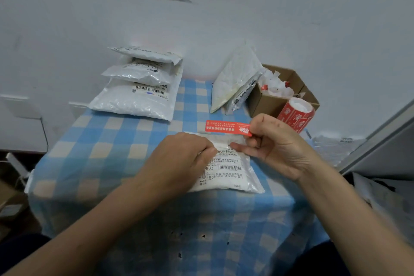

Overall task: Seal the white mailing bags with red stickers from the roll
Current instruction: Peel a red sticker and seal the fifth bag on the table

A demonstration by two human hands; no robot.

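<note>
A bare white wall [201,18] is standing behind a table [107,141] draped in blue-and-cream check. A stack of bags [139,96] is sitting at its far left corner, and leaning bags [235,80] are propped against a cardboard box [268,101] at the far right corner. The roll [295,116] is lying just in front of that box. The mailing bag [226,177] being worked on is lying label-up near the middle of the table, towards the front edge. The left hand [179,157] is holding it down, fingers curled over its folded far edge and the thumb hidden. The right hand [275,145] is pinching the right end of the red sticker [226,127] between thumb and forefinger, while a lower finger is reaching out to touch the bag. The sticker is hanging just beyond the bag's far edge, apparently clear of it. Its long axis is running left to right, roughly parallel to that edge, and its free end is pointing left. The risk lies in that unsupported end: held by one tip only, it is likely to droop and grab the cloth or the bag early, landing crooked or creased. If the left hand's hold is slackening as the sticker is coming down, the fold may spring open and the sticker may miss the seam.
</note>
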